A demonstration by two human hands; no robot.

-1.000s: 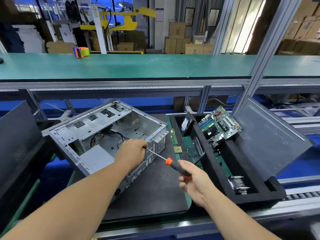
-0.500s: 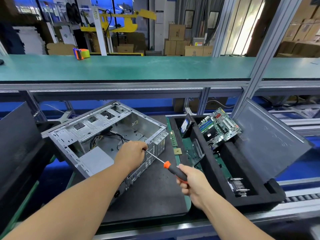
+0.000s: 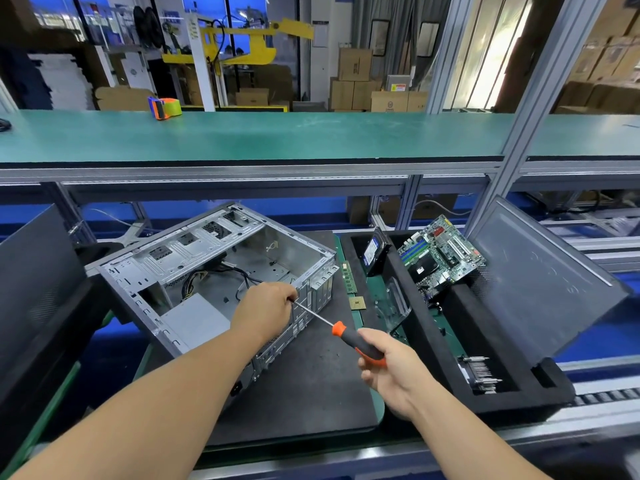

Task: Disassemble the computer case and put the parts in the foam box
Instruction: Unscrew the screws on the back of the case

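Hands at work on a stripped computer case (image 3: 214, 271) lying open on a dark mat (image 3: 311, 386): the right hand (image 3: 391, 372) grips an orange-and-black screwdriver (image 3: 349, 337), its shaft meeting the case's rear edge, where the left hand (image 3: 266, 310) curls its fingers around the tip. Cables and a grey power supply (image 3: 194, 320) lie inside. Beside it, the black foam box (image 3: 485, 327) holds a motherboard (image 3: 440, 254), a hard drive (image 3: 374, 251) and a heatsink (image 3: 478, 372).

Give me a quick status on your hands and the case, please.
Right hand grips screwdriver; left hand steadies its shaft at computer case rear edge. Motherboard already in foam box. Nothing blocking.
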